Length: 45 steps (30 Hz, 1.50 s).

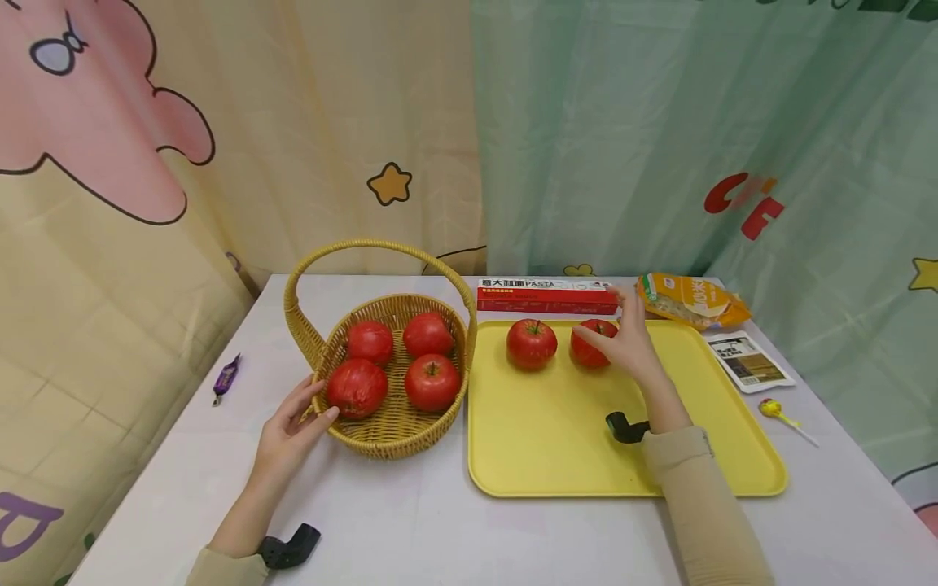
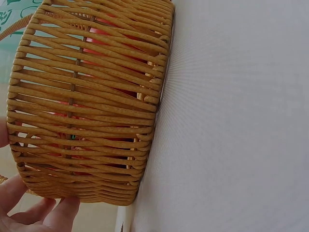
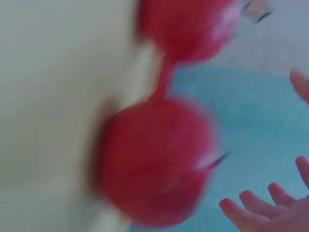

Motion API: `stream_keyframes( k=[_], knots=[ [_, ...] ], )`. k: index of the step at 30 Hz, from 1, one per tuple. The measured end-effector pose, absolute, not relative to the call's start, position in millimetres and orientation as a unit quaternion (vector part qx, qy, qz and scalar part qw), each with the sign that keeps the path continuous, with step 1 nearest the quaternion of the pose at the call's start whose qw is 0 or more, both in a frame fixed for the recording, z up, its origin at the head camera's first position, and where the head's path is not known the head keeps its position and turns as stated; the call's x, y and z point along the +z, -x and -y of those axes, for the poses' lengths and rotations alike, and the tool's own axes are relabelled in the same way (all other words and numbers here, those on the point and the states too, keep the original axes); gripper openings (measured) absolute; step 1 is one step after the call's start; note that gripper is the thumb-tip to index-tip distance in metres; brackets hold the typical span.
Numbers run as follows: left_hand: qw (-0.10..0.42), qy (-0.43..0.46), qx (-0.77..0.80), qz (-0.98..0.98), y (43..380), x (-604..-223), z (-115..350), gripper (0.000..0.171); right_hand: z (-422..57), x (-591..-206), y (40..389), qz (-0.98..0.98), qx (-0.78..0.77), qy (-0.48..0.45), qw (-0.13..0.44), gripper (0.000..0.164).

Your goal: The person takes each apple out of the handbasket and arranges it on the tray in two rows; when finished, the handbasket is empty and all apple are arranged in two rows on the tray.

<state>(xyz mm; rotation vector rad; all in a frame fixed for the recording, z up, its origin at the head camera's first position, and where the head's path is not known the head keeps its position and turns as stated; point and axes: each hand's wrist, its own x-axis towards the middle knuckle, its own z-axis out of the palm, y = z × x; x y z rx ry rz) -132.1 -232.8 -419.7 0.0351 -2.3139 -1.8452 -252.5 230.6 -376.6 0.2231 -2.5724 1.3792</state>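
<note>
A woven basket (image 1: 387,448) with a tall arched handle holds several red apples (image 1: 432,382). At its left side my left hand (image 1: 289,427) grips the rim, thumb at the near edge. The left wrist view shows fingers (image 2: 60,215) against the wicker wall (image 2: 91,111). My right hand (image 1: 632,342), fingers spread and holding nothing, hovers by the right one of two apples on a yellow tray (image 1: 542,443). That apple (image 1: 586,350) is partly hidden behind the hand; the other apple (image 1: 531,344) lies to its left. Both look blurred in the right wrist view.
Behind the tray lies a red pasta box (image 1: 545,296). An orange food bag (image 1: 692,299), a white packet (image 1: 751,362) and a lollipop (image 1: 773,408) lie along its right side. A purple-wrapped candy (image 1: 226,377) is left of the basket. Curtains (image 1: 586,146) hang behind the table.
</note>
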Motion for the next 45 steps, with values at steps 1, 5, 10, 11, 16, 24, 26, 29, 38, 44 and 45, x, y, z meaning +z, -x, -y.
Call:
stream_keyframes(
  k=[1, 5, 10, 11, 16, 24, 26, 29, 38, 44, 45],
  knots=[
    [0.091, -0.011, -0.620, 0.779, 131.9, -419.7, 233.1, 0.052, -220.3, -367.7, 247.0, 0.860, 0.485, -0.092, 0.129, 0.078],
    [0.093, -0.006, -0.617, 0.782, 131.9, -419.7, 234.4, 0.051, -167.4, -330.8, 215.0, 0.786, 0.560, -0.187, 0.187, 0.057],
    [0.093, -0.009, -0.619, 0.780, 132.2, -419.8, 234.2, 0.052, -100.7, -313.6, 185.8, 0.716, 0.600, -0.313, 0.173, 0.049],
    [0.093, -0.009, -0.620, 0.779, 131.9, -419.9, 233.9, 0.052, -90.5, -316.9, 185.7, 0.712, 0.599, -0.330, 0.158, 0.048],
    [0.095, -0.008, -0.621, 0.778, 130.4, -420.2, 232.8, 0.051, -51.4, -340.3, 195.6, 0.733, 0.563, -0.374, 0.072, 0.050],
    [0.098, -0.009, -0.622, 0.777, 130.1, -420.1, 232.3, 0.050, -23.8, -367.0, 209.8, 0.789, 0.496, -0.362, 0.012, 0.052],
    [0.097, -0.011, -0.622, 0.777, 130.3, -420.0, 232.0, 0.051, -22.4, -371.7, 212.1, 0.801, 0.482, -0.354, 0.000, 0.053],
    [0.094, -0.013, -0.620, 0.779, 130.5, -419.6, 231.8, 0.051, -21.2, -377.5, 215.0, 0.813, 0.464, -0.352, -0.019, 0.054],
    [0.088, -0.012, -0.617, 0.782, 131.4, -419.8, 232.3, 0.052, -19.3, -384.8, 218.0, 0.840, 0.396, -0.370, -0.040, 0.056],
    [0.090, -0.012, -0.617, 0.782, 130.3, -420.1, 232.3, 0.051, -18.9, -383.7, 216.0, 0.847, 0.355, -0.390, -0.062, 0.055],
    [0.091, -0.012, -0.617, 0.781, 130.3, -420.1, 232.2, 0.051, -18.8, -383.7, 215.9, 0.848, 0.350, -0.392, -0.065, 0.055]
  ],
)
